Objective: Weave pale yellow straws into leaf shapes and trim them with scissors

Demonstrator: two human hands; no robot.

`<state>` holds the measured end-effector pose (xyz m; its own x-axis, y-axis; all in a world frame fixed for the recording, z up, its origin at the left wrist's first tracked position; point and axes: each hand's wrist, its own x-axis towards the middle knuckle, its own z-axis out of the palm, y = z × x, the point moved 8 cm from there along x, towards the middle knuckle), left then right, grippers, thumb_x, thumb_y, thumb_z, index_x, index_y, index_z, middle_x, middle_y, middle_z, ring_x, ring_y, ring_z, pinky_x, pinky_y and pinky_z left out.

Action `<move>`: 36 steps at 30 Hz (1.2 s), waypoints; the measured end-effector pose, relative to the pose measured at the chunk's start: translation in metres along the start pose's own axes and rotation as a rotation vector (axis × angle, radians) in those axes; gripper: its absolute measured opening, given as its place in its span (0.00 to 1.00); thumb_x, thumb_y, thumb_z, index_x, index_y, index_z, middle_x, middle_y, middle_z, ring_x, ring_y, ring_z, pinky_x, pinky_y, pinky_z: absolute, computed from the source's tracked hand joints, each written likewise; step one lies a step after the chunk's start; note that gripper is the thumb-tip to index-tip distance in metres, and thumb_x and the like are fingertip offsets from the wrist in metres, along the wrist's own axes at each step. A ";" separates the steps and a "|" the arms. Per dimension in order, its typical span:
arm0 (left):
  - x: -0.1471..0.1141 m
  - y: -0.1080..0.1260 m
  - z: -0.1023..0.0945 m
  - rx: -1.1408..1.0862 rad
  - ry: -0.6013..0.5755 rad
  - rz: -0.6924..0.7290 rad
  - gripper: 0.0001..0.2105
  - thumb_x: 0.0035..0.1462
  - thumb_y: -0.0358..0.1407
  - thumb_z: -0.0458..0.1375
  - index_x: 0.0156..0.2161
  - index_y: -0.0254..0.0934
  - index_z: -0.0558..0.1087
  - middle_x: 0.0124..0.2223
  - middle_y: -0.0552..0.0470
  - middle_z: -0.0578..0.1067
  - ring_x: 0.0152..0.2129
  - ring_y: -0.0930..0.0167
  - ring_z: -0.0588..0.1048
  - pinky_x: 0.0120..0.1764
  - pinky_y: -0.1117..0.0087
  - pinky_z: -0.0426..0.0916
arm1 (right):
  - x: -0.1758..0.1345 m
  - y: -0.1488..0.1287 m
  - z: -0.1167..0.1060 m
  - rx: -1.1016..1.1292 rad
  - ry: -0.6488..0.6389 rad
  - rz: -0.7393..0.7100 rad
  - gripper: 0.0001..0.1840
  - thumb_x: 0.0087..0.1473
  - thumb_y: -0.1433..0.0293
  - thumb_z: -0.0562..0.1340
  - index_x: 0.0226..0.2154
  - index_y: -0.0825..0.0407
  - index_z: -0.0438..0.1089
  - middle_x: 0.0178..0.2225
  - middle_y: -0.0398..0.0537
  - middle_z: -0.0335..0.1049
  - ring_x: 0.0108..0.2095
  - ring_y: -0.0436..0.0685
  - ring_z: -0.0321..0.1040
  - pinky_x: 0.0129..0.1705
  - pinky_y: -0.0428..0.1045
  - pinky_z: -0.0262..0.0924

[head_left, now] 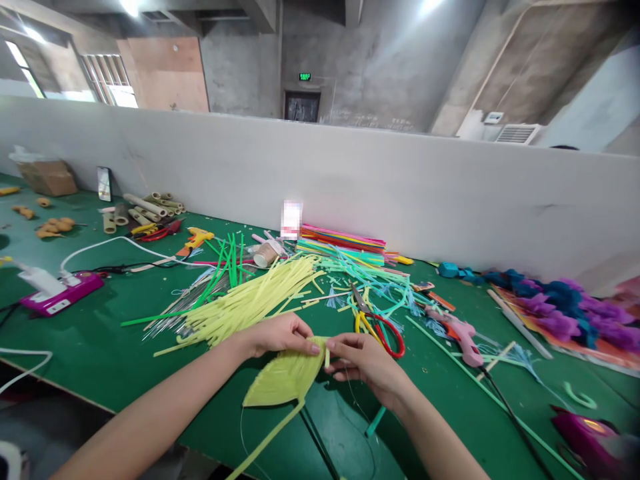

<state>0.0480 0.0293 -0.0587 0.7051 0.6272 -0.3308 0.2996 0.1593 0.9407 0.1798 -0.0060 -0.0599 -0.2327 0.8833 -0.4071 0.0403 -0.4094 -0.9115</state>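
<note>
Below the pinching fingers of the left hand (285, 335), a yellow-green leaf shape (283, 383) extends, held at its upper end; the right hand (367, 363) curls its fingers there, exact grip unclear. Just beyond them lie scissors (369, 312).

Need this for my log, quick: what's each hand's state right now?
Left hand: closed, pinching the yellow-green leaf shape near its upper end.
Right hand: fingers curled beside that end; whether it grips cannot be told.

Craft workshop: pink glue gun (465, 339), scissors (369, 312) and bamboo tubes (145, 205) on a green worktable (120, 347), bare concrete wall (390, 73) beyond.
</note>
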 end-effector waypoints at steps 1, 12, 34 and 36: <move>0.000 0.000 0.000 0.004 0.002 -0.002 0.21 0.39 0.51 0.67 0.29 0.32 0.75 0.22 0.55 0.70 0.18 0.77 0.63 0.22 0.75 0.55 | 0.001 0.000 0.000 0.001 -0.002 -0.004 0.20 0.43 0.58 0.70 0.33 0.57 0.73 0.30 0.51 0.76 0.28 0.50 0.74 0.28 0.42 0.67; -0.002 0.004 0.000 0.064 0.018 0.007 0.22 0.37 0.53 0.67 0.25 0.32 0.74 0.19 0.59 0.63 0.16 0.78 0.56 0.20 0.74 0.48 | 0.004 0.001 0.000 -0.002 0.032 -0.058 0.20 0.39 0.58 0.72 0.27 0.58 0.74 0.24 0.50 0.76 0.25 0.50 0.72 0.31 0.44 0.67; 0.005 0.005 -0.011 -0.017 0.131 0.099 0.21 0.41 0.50 0.66 0.32 0.32 0.75 0.27 0.55 0.71 0.24 0.74 0.67 0.27 0.75 0.59 | 0.005 0.003 0.006 -0.025 -0.018 -0.044 0.24 0.46 0.52 0.67 0.35 0.57 0.73 0.33 0.54 0.77 0.33 0.55 0.76 0.35 0.46 0.69; 0.006 0.005 -0.013 -0.052 0.165 0.116 0.21 0.40 0.49 0.67 0.32 0.33 0.74 0.28 0.54 0.72 0.24 0.74 0.68 0.27 0.75 0.60 | 0.005 0.003 0.006 -0.004 -0.022 -0.041 0.25 0.46 0.52 0.67 0.33 0.58 0.74 0.32 0.55 0.77 0.33 0.55 0.76 0.35 0.46 0.68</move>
<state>0.0454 0.0436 -0.0547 0.6166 0.7595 -0.2071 0.1862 0.1149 0.9758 0.1729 -0.0041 -0.0639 -0.2551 0.8941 -0.3682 0.0340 -0.3723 -0.9275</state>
